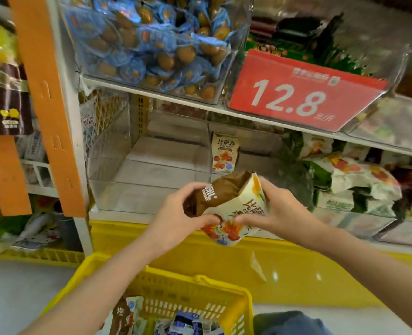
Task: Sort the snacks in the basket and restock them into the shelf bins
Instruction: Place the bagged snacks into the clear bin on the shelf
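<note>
Both hands up in front of the clear shelf bin (151,172), above the yellow basket (244,303). L hand (183,209) curls round a brown snack pack (214,193); R hand (281,211) pinches a cream pack (236,226) w/ red print, the packs touching. A similar cream one, the standing pack (225,152), sits further back. More packs lie in the basket.

Pale glossy floor (18,286), orange shelf upright (47,93)

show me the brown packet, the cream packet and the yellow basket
brown packet (215,193), head view, on its brown front face
cream packet (243,205), head view, on its printed front
yellow basket (188,301), head view, on its far lattice wall
</note>
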### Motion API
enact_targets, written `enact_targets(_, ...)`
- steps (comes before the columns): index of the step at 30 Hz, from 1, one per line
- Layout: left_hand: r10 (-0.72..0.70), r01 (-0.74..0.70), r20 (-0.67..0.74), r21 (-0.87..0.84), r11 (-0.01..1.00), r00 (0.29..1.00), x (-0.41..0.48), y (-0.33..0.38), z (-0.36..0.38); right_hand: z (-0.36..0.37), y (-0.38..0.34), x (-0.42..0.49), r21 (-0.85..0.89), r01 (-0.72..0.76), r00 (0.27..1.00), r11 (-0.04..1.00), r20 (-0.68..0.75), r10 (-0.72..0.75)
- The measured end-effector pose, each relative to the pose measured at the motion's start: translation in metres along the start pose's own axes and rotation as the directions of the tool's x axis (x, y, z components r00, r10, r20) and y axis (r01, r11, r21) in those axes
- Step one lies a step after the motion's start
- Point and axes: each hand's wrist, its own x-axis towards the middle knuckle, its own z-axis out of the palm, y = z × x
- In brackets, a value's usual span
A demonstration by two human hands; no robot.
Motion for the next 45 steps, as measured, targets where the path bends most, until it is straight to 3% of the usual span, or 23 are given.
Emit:
enact_targets(4,0.076,-0.081,0.033,0.240,0.967,0.997,0.028,0.005,0.020,-0.031,0.022,-0.001,-0.037,-0.066,0.966,0.997,-0.255,0.054)
enact_targets(8,0.096,-0.147,0.121,0.547,0.824,0.988,0.064,-0.009,0.041,-0.066,0.057,0.016,-0.242,-0.229,0.888,0.943,-0.449,0.101)
enact_targets(12,0.151,-0.310,0.272,0.776,0.550,0.950,0.079,-0.034,0.060,-0.069,0.101,0.056,-0.542,-0.429,0.879,0.722,-0.436,0.194)
enact_targets(14,0.252,-0.381,0.298,0.826,0.415,0.921,0.080,-0.041,0.065,-0.062,0.118,0.080,-0.670,-0.435,0.895,0.602,-0.397,0.204)
enact_targets(15,0.293,-0.391,0.289,0.831,0.396,0.911,0.079,-0.044,0.067,-0.059,0.126,0.091,-0.712,-0.413,0.907,0.568,-0.375,0.191)
enact_targets(19,0.384,-0.435,0.258,0.750,0.499,0.886,0.076,-0.048,0.069,-0.050,0.150,0.135,-0.797,-0.373,0.928,0.475,-0.330,0.175)
enact_targets(21,0.444,-0.478,0.252,0.700,0.531,0.860,0.075,-0.044,0.063,-0.046,0.164,0.153,-0.734,-0.370,0.928,0.569,-0.319,0.192)
enact_targets(24,0.570,-0.479,0.157,0.738,0.475,0.807,0.073,-0.044,0.039,-0.042,0.179,0.174,-0.631,-0.328,0.945,0.703,-0.216,0.247)
enact_targets(27,0.474,-0.268,0.026,0.852,0.449,0.880,0.065,-0.052,0.010,-0.042,0.186,0.190,-0.736,-0.270,0.963,0.621,-0.220,0.158)
enact_targets(30,0.369,-0.171,0.042,0.930,0.326,0.929,0.056,-0.062,0.001,-0.044,0.187,0.201,-0.826,-0.289,0.955,0.483,-0.279,0.094)
enact_targets(34,0.395,-0.169,0.048,0.945,0.279,0.917,0.055,-0.067,0.002,-0.035,0.187,0.213,-0.712,-0.383,0.912,0.588,-0.394,0.116)
enact_targets(37,0.412,-0.162,0.025,0.940,0.301,0.911,0.055,-0.069,0.003,-0.033,0.187,0.220,-0.794,-0.369,0.923,0.482,-0.374,0.092)
enact_targets(40,0.420,-0.166,0.024,0.937,0.306,0.907,0.055,-0.069,0.004,-0.037,0.190,0.223,-0.812,-0.354,0.933,0.464,-0.340,0.117)
enact_targets(43,0.423,-0.166,0.021,0.936,0.310,0.906,0.057,-0.069,0.004,-0.031,0.186,0.222,-0.704,-0.399,0.913,0.588,-0.368,0.178)
enact_targets(45,0.418,-0.158,0.006,0.931,0.330,0.908,0.056,-0.068,0.004,-0.024,0.179,0.217,-0.700,-0.414,0.907,0.582,-0.373,0.196)
